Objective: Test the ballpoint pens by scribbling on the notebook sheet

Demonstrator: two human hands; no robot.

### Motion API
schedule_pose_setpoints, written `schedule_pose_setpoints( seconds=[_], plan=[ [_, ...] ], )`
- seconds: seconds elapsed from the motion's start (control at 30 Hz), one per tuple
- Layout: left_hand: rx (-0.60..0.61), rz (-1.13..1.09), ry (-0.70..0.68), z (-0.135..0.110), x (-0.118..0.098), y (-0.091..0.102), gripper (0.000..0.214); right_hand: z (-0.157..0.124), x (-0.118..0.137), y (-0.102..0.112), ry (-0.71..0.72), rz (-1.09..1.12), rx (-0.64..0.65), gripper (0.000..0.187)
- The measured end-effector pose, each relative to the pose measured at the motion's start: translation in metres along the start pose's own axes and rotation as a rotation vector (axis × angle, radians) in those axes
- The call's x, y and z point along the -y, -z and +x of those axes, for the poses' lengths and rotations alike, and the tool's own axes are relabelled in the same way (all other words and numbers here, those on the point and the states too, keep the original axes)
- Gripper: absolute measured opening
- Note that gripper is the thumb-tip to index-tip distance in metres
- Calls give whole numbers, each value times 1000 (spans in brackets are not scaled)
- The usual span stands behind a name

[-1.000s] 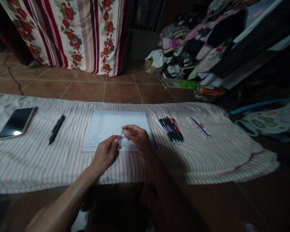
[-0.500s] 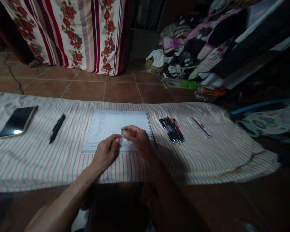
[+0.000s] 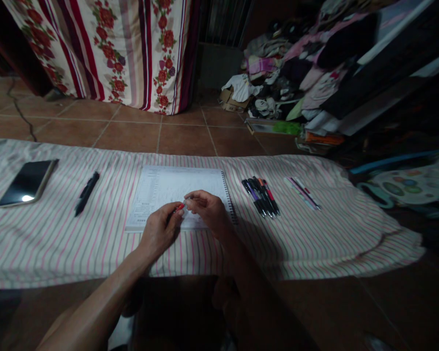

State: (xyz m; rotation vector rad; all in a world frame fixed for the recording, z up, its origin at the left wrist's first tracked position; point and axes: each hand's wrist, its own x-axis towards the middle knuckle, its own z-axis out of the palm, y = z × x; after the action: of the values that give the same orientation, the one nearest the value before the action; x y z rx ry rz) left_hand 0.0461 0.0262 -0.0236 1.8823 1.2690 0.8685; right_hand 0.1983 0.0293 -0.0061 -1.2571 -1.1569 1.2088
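Over a spiral notebook (image 3: 188, 180) with printed and handwritten pages, both hands meet fingertip to fingertip. My left hand (image 3: 159, 226) is closed, pinching a small red piece (image 3: 179, 207) between thumb and forefinger. My right hand (image 3: 209, 210) is closed too, its fingertips pinched at the right end of the red piece, where something small and pale or silvery shows. What exactly those fingers hold is too small to make out. To the right of the notebook lies a row of several pens (image 3: 260, 197), dark with purple, orange and red parts.
Thinner pens (image 3: 303, 193) lie farther right on the striped cloth (image 3: 109, 243). On the left are a thick black pen (image 3: 87, 194) and a dark-screened tablet or phone (image 3: 29, 183). Beyond, a flowered curtain (image 3: 131, 53) hangs and clothes (image 3: 296, 68) are heaped on the tiled floor.
The fingertips have shifted slightly, and more of the red piece now shows at my left hand. Everything on the cloth stays where it was.
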Motion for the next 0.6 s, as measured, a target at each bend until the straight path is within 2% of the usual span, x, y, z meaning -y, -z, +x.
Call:
schedule_pose_setpoints(
  seconds=[0.6],
  plan=[
    [-4, 133, -46, -1, -1, 3, 31, -2, -1, 1, 43, -137, 9, 14]
  ],
)
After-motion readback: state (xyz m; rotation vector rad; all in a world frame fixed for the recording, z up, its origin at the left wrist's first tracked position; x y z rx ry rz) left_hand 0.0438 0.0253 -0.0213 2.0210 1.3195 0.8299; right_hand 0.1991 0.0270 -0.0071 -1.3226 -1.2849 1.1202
